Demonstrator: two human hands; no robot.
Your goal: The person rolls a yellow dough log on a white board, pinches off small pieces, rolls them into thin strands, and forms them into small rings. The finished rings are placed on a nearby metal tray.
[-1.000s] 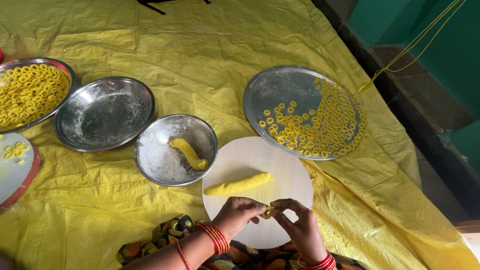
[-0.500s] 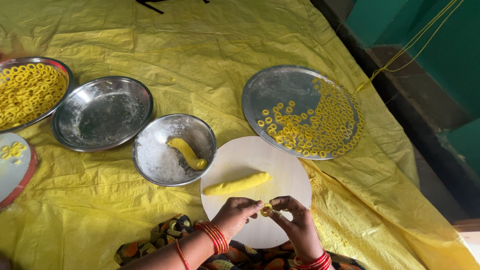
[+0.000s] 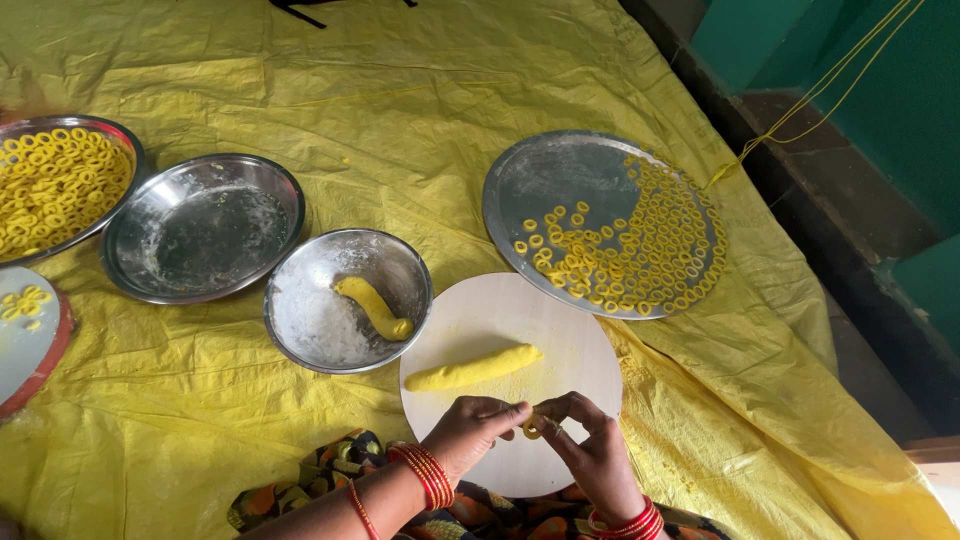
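At the far left edge a white board with a red rim [image 3: 25, 345] is cut off by the frame, a few yellow rings on it. Above it a steel plate heaped with yellow rings [image 3: 60, 180] is likewise cropped. Next come an empty floured steel plate [image 3: 203, 228] and a steel bowl [image 3: 347, 300] holding white flour and a short dough piece [image 3: 373, 307].

On the round white board [image 3: 510, 375] lies a yellow dough roll [image 3: 472, 368]. At the board's near edge the left hand [image 3: 470, 435] and right hand [image 3: 598, 460] meet, fingertips pinched together on a small bit of dough [image 3: 532, 424]; it is mostly covered by the fingers, so its shape is hard to tell, perhaps a ring. Both wrists wear red bangles, and the arms are cropped by the bottom edge.

To the right a large steel tray [image 3: 545, 180] carries many dough rings on its right half.

Everything sits on a crinkled yellow plastic sheet [image 3: 420, 110]. Beyond its right side run a dark ledge and a green wall [image 3: 900, 120], with yellow string across it.
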